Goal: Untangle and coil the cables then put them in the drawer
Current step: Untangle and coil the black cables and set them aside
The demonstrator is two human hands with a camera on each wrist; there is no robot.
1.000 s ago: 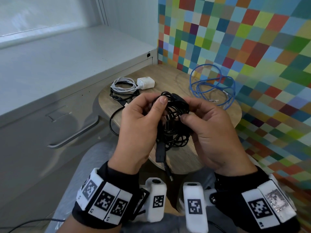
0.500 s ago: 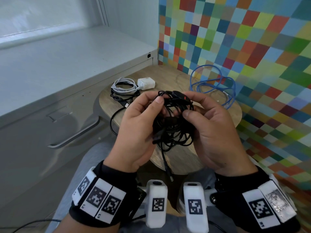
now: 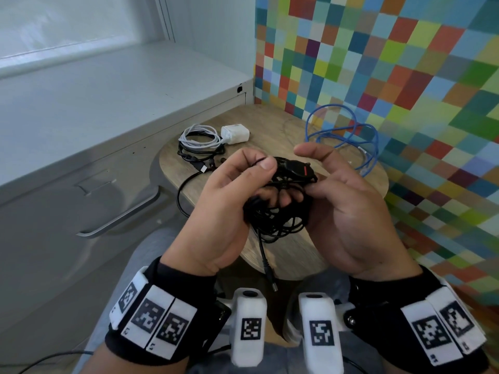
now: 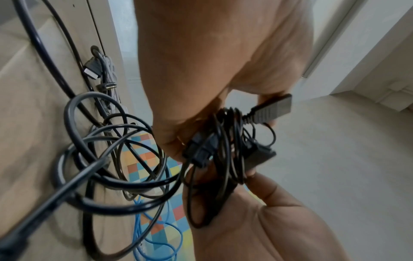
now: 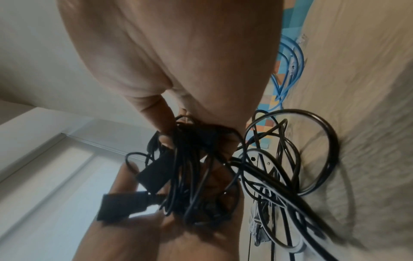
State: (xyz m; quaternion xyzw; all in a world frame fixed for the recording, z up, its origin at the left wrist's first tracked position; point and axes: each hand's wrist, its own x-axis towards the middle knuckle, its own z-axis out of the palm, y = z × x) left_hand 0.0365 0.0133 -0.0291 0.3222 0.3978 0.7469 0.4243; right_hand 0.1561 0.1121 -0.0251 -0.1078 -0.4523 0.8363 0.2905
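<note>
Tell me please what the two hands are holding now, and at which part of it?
Both hold the black cable bundle. The left hand pinches its top loops; the right hand supports its right side, index finger lifted.

The right hand's (image 3: 348, 209) index finger has lifted off the black cable bundle (image 3: 280, 209).
</note>
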